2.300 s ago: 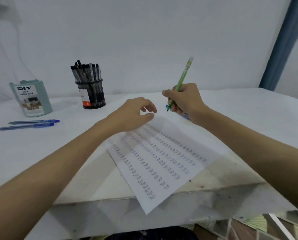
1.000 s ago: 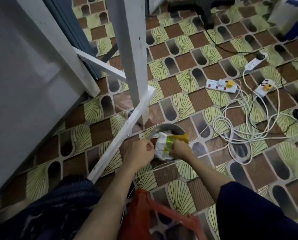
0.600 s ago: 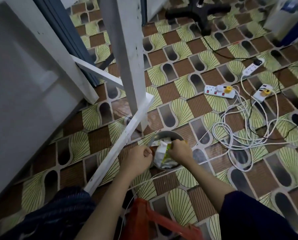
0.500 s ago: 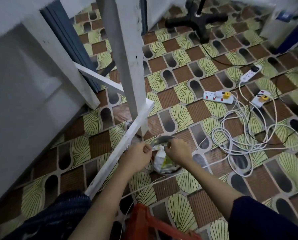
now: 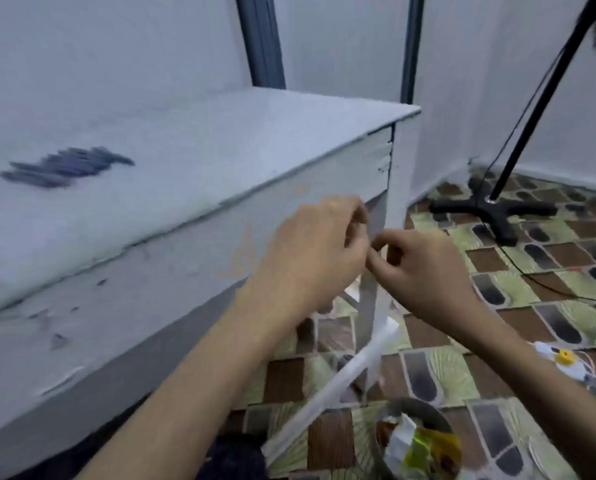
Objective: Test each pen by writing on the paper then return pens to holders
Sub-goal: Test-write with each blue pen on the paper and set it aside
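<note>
The view is blurred. Several dark blue pens lie in a smeared cluster on the white table top at the left. My left hand and my right hand are raised in front of the table's near corner, off the table. Their curled fingertips meet between them. I see nothing in either hand. The paper and the pen holders are out of view.
A white table leg stands just behind my hands. On the patterned tile floor sit a round bin with wrappers at the bottom right, a black stand base with its pole, and a power strip with white cables.
My head has lifted from the floor bin toward the table. Both hands have left the bin and risen to the table's corner. The green pen from 2.3 s ago is no longer seen.
</note>
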### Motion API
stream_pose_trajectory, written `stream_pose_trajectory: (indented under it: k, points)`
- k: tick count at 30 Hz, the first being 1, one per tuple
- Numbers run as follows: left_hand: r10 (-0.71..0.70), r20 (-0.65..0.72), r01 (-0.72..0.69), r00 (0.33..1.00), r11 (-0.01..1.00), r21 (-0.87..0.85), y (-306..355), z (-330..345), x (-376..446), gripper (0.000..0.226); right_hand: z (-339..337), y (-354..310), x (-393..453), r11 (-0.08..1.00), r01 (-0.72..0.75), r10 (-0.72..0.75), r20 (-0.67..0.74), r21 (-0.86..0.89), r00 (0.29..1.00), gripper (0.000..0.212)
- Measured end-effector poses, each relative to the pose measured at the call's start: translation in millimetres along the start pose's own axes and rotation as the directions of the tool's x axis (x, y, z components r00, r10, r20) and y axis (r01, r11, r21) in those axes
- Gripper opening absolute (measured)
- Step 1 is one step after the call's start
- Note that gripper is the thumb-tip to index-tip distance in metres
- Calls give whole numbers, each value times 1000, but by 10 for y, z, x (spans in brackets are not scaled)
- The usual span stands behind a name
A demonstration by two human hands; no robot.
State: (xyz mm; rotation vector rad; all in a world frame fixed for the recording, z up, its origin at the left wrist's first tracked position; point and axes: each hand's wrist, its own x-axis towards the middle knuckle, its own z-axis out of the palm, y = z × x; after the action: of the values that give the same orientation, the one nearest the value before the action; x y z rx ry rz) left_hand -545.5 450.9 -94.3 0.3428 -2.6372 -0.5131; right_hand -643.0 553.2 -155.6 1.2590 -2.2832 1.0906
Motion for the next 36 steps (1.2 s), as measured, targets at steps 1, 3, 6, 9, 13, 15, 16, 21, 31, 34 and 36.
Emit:
stream_pose_trajectory:
  k: [1, 3, 6, 9, 13, 15, 16, 21, 31, 34, 36]
  points:
    - [5, -55, -2, 998, 999, 44, -15, -303, -104, 18, -56, -267, 98, 997, 67, -66, -20, 35, 998, 44]
    - [-15, -123, 33, 992, 989, 144, -101, -800, -319, 19, -135, -721, 249, 982, 153, -150, -40, 107, 988, 35]
    - [-96, -217, 144, 971, 966, 215, -342, -1407, -684, 19, -157, -1367, 487, 950, 224, -225, -19, 218, 974, 28]
    - [-239, -342, 325, 909, 920, 220, -717, -2008, -1225, 17, 54, -2151, 704, 908, 310, -346, 89, 282, 934, 28]
    - [-404, -428, 531, 809, 815, 234, -1207, -2517, -1881, 16, 489, -3017, 796, 863, 389, -478, 268, 323, 836, 33]
    - [-486, -459, 624, 744, 752, 215, -1461, -2710, -2217, 14, 713, -3435, 787, 825, 434, -550, 339, 361, 763, 33]
    - [-526, -468, 666, 710, 718, 204, -1576, -2780, -2351, 12, 805, -3601, 793, 808, 452, -579, 371, 377, 726, 31]
    - [-665, -521, 830, 534, 530, 175, -2113, -3161, -3125, 11, 1367, -4585, 837, 708, 526, -706, 510, 472, 492, 19]
    - [-713, -589, 919, 380, 362, 154, -2727, -3602, -3848, 19, 2446, -5969, 783, 542, 711, -791, 557, 448, 252, 33]
    - [-705, -596, 918, 384, 362, 163, -2836, -3588, -3891, 21, 2705, -6115, 698, 526, 743, -797, 546, 414, 260, 35]
    - [-699, -596, 914, 395, 361, 183, -2868, -3590, -3900, 23, 2805, -6152, 642, 529, 744, -806, 515, 407, 292, 28]
